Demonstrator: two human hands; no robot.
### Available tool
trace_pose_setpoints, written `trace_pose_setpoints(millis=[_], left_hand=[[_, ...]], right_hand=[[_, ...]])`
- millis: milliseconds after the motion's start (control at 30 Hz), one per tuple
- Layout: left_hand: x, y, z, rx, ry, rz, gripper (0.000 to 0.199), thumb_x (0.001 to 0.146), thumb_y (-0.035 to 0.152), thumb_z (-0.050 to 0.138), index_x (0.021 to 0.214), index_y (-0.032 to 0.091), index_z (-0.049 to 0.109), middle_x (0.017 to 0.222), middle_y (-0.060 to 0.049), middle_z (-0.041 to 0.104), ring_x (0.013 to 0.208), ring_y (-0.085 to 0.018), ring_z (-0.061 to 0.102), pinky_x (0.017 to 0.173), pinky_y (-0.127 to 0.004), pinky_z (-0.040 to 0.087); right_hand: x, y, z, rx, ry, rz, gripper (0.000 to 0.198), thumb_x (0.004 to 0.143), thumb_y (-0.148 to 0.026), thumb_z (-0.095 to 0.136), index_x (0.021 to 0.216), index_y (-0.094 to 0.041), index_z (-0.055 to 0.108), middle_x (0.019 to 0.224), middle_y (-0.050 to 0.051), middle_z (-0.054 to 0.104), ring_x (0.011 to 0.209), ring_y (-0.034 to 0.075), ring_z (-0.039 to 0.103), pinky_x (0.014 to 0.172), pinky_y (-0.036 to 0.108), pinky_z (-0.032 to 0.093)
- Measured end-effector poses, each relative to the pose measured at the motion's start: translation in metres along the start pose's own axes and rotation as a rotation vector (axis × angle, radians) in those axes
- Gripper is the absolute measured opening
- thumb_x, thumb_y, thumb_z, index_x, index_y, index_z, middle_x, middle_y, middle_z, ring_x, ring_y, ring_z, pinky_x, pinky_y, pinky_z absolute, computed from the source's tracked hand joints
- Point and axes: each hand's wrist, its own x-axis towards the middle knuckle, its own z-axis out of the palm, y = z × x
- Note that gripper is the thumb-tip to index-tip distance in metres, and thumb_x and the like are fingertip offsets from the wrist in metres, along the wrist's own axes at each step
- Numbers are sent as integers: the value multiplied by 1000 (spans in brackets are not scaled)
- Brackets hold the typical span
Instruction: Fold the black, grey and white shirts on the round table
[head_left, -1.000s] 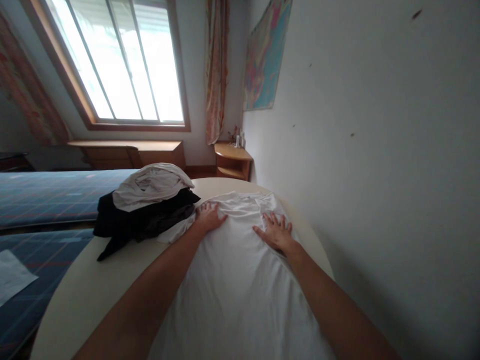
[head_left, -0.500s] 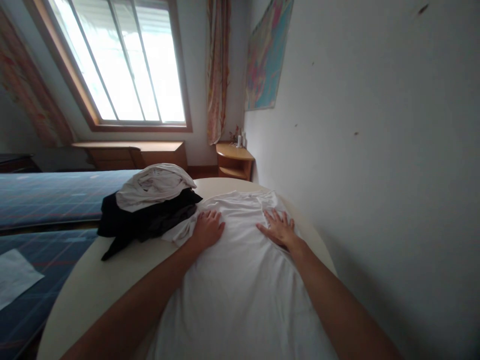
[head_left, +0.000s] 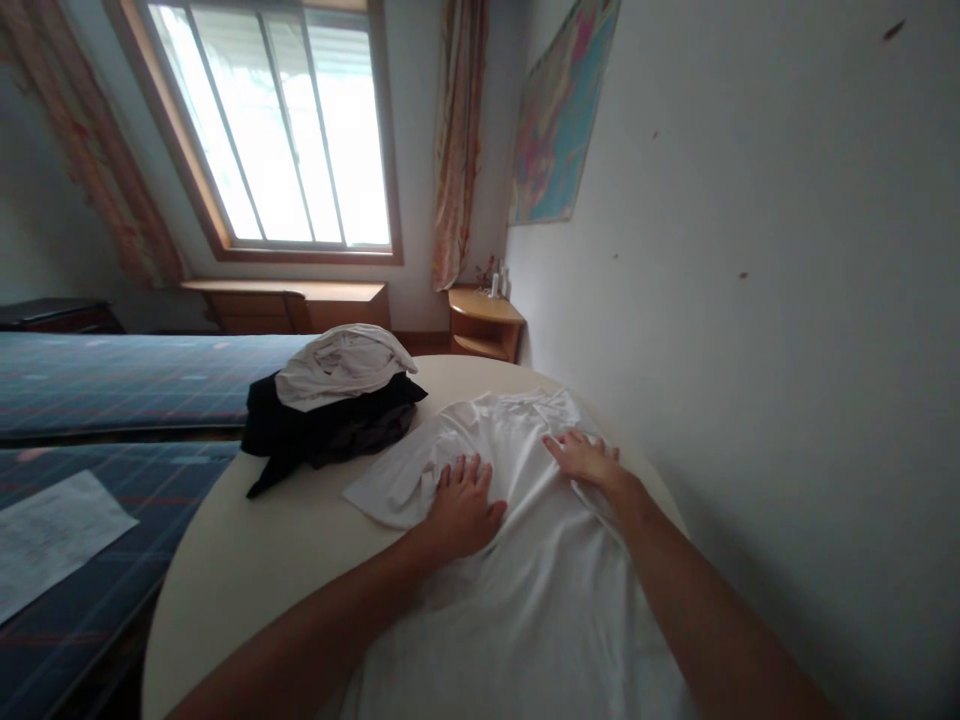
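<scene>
A white T-shirt lies spread over a round cream table, its collar end away from me and its lower part running towards me. My left hand rests flat on the shirt near the base of the left sleeve, fingers apart. That sleeve fans out over the tabletop with some creases. On the upper right of the shirt lies my right hand, its fingers spread and thumb pointing left. Wrinkles run through the fabric between and below both hands.
A pile of dark clothes topped by a pale garment sits at the table's far left. Blue plaid mattresses stand to the left, one bearing a paper sheet. A white wall rises close on the right.
My left hand has come nearer to me along the shirt, and the left sleeve is now spread out further. The right hand stays on the upper right. The view has turned slightly left.
</scene>
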Motion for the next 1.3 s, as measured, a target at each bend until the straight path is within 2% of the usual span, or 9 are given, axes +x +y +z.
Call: trace_pose_setpoints(millis=[100,233,333,467,667,867,1000,1167,1300], left_hand=[[5,-16,-19,-81,86,-25,45,97,41,46,135,20,55,149,-12,50,137,-28,46,113,-42,39],[3,-52,-52,55,221,-223,31,98,26,41,121,21,62,130,-11,63,119,-23,59,97,-34,50],[-7,-82,-69,221,98,-410,32,97,26,37,112,16,64,112,-15,69,99,-28,69,82,-39,55],[-17,-108,-78,297,-88,-506,34,91,35,48,107,13,69,109,-20,71,100,-35,70,80,-43,55],[-16,-114,-83,261,-182,-531,27,88,20,49,98,11,72,105,-23,73,99,-35,72,80,-42,55],[-12,-96,-92,315,103,-563,40,103,30,26,119,11,57,95,-20,73,93,-35,73,77,-44,55],[-7,-79,-85,263,294,-422,41,105,37,22,114,16,57,92,-14,73,87,-28,73,79,-39,55],[-4,-71,-61,110,263,88,29,104,28,34,121,20,56,129,-10,65,131,-22,53,114,-39,34],[-6,-80,-55,97,223,-70,43,99,40,46,135,16,48,137,-14,59,125,-25,57,108,-37,41]], right_hand=[[-6,-35,-2,45,53,-6,72,96,-64,27,146,-16,48,156,17,38,144,41,28,113,66,20],[-23,-81,11,149,98,-186,67,99,-61,25,153,-22,38,162,12,28,147,37,24,114,64,20],[-34,-97,26,175,48,-262,69,98,-66,23,154,-27,35,163,10,26,148,41,21,114,66,17],[-37,-94,37,139,67,-306,67,98,-64,24,155,-29,34,165,8,21,150,40,14,116,65,12],[-35,-87,37,172,100,-342,66,99,-63,23,152,-27,40,164,6,27,149,39,17,117,64,12],[-39,-90,39,191,144,-370,63,99,-60,27,149,-26,45,161,7,33,149,37,21,117,62,15],[-39,-92,37,224,201,-414,59,101,-55,30,149,-24,43,157,10,39,147,32,28,118,59,16],[-43,-96,30,337,355,-629,50,102,-42,38,148,-22,43,146,10,53,136,23,44,119,48,21],[-50,-98,30,360,365,-807,43,100,-36,46,142,-25,50,137,8,60,132,21,48,119,46,20]])
